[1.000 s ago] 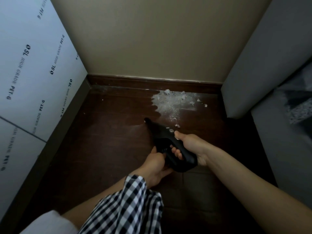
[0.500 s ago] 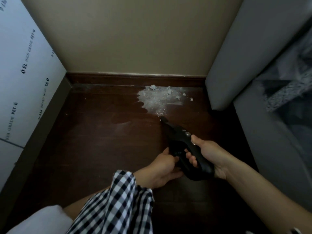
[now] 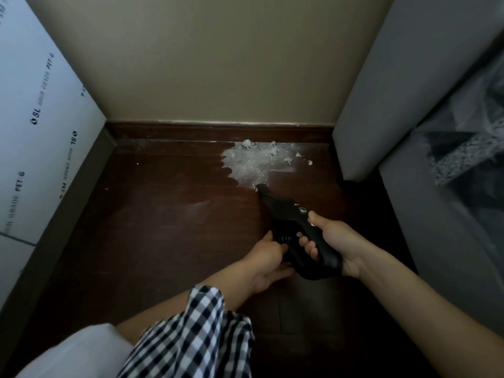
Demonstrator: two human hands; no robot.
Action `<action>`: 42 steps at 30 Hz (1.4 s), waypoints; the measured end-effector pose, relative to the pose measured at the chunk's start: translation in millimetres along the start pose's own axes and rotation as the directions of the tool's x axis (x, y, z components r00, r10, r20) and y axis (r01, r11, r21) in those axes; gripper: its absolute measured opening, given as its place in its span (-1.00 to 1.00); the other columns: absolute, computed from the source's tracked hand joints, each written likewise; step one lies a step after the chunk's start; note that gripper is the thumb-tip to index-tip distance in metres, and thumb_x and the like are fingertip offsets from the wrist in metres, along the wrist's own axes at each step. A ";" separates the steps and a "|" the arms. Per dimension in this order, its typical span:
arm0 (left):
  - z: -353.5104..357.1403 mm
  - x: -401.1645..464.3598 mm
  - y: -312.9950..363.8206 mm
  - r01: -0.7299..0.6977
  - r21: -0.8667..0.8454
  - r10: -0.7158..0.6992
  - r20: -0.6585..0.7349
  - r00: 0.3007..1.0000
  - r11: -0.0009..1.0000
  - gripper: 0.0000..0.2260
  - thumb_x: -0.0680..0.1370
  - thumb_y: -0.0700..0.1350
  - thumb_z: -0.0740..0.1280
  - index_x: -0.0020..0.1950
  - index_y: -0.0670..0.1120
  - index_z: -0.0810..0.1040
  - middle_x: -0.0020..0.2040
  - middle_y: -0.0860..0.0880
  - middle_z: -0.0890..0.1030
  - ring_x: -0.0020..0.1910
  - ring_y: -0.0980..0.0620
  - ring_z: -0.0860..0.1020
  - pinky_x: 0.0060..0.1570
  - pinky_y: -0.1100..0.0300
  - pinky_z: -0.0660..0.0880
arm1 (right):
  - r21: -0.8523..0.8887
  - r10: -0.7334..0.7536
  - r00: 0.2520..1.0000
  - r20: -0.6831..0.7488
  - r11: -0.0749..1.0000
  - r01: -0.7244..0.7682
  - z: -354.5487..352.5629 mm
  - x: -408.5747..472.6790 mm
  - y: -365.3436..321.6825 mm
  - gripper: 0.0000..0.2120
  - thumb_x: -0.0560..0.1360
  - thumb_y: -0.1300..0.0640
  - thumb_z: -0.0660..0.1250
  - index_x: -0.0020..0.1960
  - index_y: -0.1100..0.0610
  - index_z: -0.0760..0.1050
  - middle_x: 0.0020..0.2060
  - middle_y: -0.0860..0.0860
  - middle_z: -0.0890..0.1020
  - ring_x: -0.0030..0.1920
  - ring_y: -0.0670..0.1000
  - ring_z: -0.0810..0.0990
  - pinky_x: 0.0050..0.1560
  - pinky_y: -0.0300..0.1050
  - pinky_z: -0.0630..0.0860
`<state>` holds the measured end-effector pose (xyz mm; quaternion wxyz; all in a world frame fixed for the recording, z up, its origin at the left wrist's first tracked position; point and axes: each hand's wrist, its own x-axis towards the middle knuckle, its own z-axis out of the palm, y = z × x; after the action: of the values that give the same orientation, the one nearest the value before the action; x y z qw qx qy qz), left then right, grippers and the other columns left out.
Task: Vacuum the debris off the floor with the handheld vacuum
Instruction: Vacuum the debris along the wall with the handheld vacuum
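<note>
Two hands are meeting on one black tool, and we are looking down on them from above. Nearest to us, a checked sleeve (image 3: 191, 334) is covering the left forearm, with a pale cloth (image 3: 76, 350) lying beside it at the lower left. Beyond the sleeve, the left hand (image 3: 266, 259) is reaching in from the left and resting against the side of the handheld vacuum (image 3: 296, 233); its fingertips are tucked behind the dark body, so we cannot tell whether they are curling round it or only touching it. Just to the right, the right hand (image 3: 331, 242) is gripping the rear handle, with the fingers wrapping underneath and the thumb lying along the top near two small round buttons.

We are seeing the vacuum angling forward and downward from that handle, with its narrow nozzle pointing away from us and its tip sitting at the near edge of the debris (image 3: 253, 162). That debris is spreading as a whitish patch of powder and small flakes on the dark wooden floor (image 3: 163, 227), with a few loose bits scattering off to its right. Farther on, the patch is reaching the dark baseboard (image 3: 191, 130), above which a beige wall (image 3: 218, 64) is rising. A white printed panel (image 3: 41, 132) is standing along the left, and a grey upholstered piece (image 3: 381, 105) is closing off the right.
</note>
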<state>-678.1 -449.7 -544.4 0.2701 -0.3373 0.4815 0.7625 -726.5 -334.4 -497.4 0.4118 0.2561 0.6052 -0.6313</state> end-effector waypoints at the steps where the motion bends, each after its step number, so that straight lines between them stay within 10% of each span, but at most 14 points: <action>1: -0.1 3.8 3.0 -0.010 0.005 0.010 -0.009 1.000 1.000 -0.63 0.67 -0.26 0.04 0.38 0.07 0.40 0.12 -0.05 0.59 0.09 -0.05 0.56 0.09 -0.01 0.55 | 0.018 -0.001 1.000 0.004 1.000 0.001 0.8 3.0 -3.7 -0.56 0.64 -0.09 0.08 -0.15 0.26 0.42 -0.51 0.06 0.47 -0.64 -0.12 0.41 -0.67 -0.32 0.37; 12: -16.5 10.5 16.3 -0.030 -0.114 0.021 -0.074 0.997 0.993 -0.61 0.66 -0.27 0.04 0.39 0.06 0.40 0.09 -0.06 0.62 0.07 -0.03 0.59 0.22 -0.12 0.50 | -0.055 0.029 0.995 0.091 0.998 -0.024 21.5 23.3 -21.2 -0.53 0.64 -0.10 0.07 -0.20 0.26 0.42 -0.54 0.05 0.46 -0.65 -0.12 0.40 -0.67 -0.33 0.36; 25: -26.5 15.4 37.3 -0.044 -0.077 0.032 -0.161 0.986 0.996 -0.62 0.67 -0.22 0.06 0.44 0.06 0.37 0.10 -0.06 0.63 -0.04 0.00 0.60 -0.23 0.09 0.56 | -0.038 0.056 0.988 0.143 0.998 -0.052 38.9 39.3 -36.2 -0.53 0.64 -0.11 0.06 -0.18 0.27 0.42 -0.54 0.05 0.46 -0.64 -0.11 0.41 -0.67 -0.32 0.37; 42: -52.1 35.1 82.0 -0.106 0.016 0.106 -0.298 0.949 0.994 -0.71 0.67 -0.19 0.04 0.25 0.10 0.44 -0.09 0.00 0.58 -0.21 0.05 0.53 -0.18 0.10 0.50 | -0.085 -0.017 0.991 0.134 0.996 0.028 89.1 76.7 -65.3 -0.58 0.64 -0.07 0.10 0.06 0.32 0.43 -0.43 0.08 0.51 -0.61 -0.07 0.46 -0.61 -0.28 0.44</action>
<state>-747.3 -526.4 -542.4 0.1528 -0.4223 0.5339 0.7164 -805.7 -442.0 -512.2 0.4548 0.1885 0.6062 -0.6246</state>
